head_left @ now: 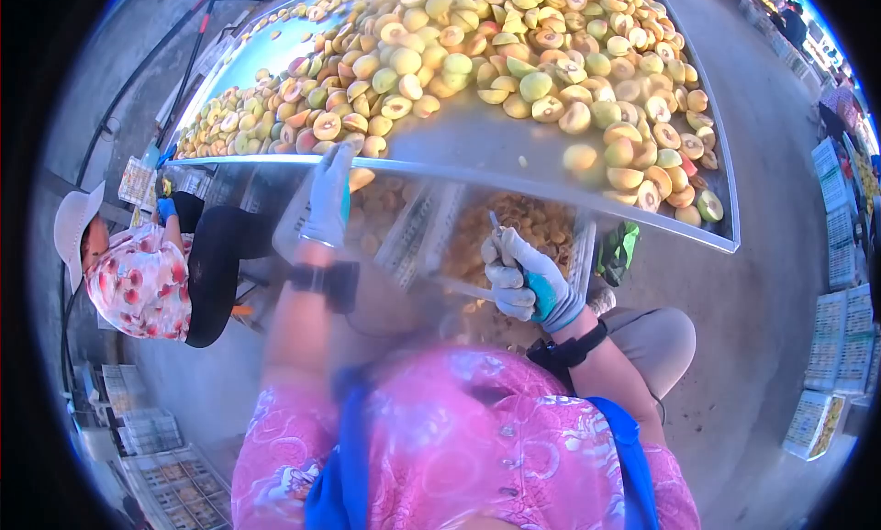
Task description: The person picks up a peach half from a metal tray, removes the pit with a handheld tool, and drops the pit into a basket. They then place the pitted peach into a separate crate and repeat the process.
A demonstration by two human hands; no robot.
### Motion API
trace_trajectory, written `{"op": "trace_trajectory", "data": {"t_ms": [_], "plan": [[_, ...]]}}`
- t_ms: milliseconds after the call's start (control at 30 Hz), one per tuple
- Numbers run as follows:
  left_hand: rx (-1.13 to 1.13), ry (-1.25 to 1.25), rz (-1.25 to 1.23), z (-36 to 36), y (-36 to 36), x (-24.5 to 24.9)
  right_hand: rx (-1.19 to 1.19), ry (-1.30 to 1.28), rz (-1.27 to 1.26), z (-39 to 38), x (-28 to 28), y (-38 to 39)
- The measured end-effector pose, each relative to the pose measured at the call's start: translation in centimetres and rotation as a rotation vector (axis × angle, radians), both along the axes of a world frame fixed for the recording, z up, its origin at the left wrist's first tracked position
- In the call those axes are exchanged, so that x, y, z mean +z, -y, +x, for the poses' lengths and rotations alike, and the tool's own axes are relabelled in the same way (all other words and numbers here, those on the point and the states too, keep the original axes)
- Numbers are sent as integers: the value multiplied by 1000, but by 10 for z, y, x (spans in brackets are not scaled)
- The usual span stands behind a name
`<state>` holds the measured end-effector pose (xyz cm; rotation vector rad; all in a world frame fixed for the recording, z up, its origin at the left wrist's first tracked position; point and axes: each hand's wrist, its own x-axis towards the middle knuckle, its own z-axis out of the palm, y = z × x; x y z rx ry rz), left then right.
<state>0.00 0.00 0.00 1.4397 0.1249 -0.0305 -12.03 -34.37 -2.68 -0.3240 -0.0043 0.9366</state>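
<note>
In the head view, my left hand (328, 200), in a pale glove, is reaching up to the near rim of the metal tray (459, 140). Its fingers are pointing away from me and touching the rim; blur is hiding whether they are pinching anything, so I cannot tell if they are open or closed. A single fruit half (360, 179) is showing just to their right, under the rim.

My right hand (525, 278), also gloved, is closing its fingers around a slim tool (496, 229), whose tip is pointing away from me. I am holding it nearer to me than the tray, above the near side of a crate (584, 245) of brownish pieces (541, 220).

The fruit halves (418, 48) are lying heaped over the far part of the tray and along its left and right sides, many showing their cut faces. A green bag (617, 253) is resting just right of the crate. At the left, another person (142, 282) in a pale hat (81, 227) is sitting. Stacked crates (830, 337) are standing at the far right.
</note>
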Motion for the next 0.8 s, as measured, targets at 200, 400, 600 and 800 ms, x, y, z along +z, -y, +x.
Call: {"op": "trace_trajectory", "data": {"t_ms": [200, 400, 600, 800], "plan": [[-49, 40, 264, 68, 90, -1, -69, 9, -27, 14, 9, -2], [-109, 113, 363, 163, 177, -30, -107, -52, -96, 24, 20, 0], [346, 48, 534, 184, 221, -61, -239, 22, -366, 24, 38, 4], [-105, 37, 531, 127, 212, -39, -353, 91, -393, 20, 41, 4]]}}
